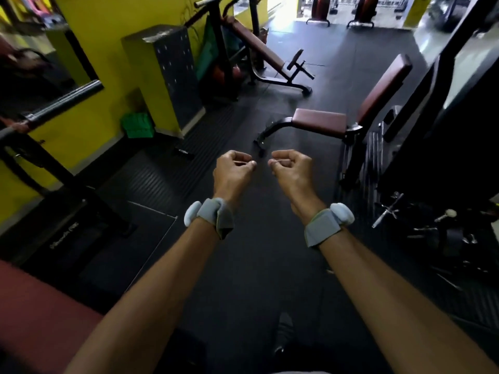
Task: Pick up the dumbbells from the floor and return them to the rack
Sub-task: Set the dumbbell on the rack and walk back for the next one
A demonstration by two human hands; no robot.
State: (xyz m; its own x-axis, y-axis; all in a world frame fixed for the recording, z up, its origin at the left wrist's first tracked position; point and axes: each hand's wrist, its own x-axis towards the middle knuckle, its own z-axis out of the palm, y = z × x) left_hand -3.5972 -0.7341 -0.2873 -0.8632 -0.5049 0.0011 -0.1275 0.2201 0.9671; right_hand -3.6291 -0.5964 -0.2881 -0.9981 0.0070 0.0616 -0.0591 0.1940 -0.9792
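Note:
Both my arms reach forward over the dark rubber floor. My left hand [233, 171] and my right hand [293, 170] hover side by side at mid-frame, fingers curled into loose fists that hold nothing. Each wrist wears a grey strap. On the floor at the right lie chrome dumbbell handles [387, 210] with dark weights [434, 234] around them, well to the right of my right hand. No dumbbell rack is plainly visible.
A maroon adjustable bench [321, 121] stands just ahead of my hands, and an incline bench [259, 47] stands further back. A barbell [54, 106] crosses the left side by the yellow wall. A maroon pad [35, 314] sits at the lower left. A black machine [445, 117] fills the right.

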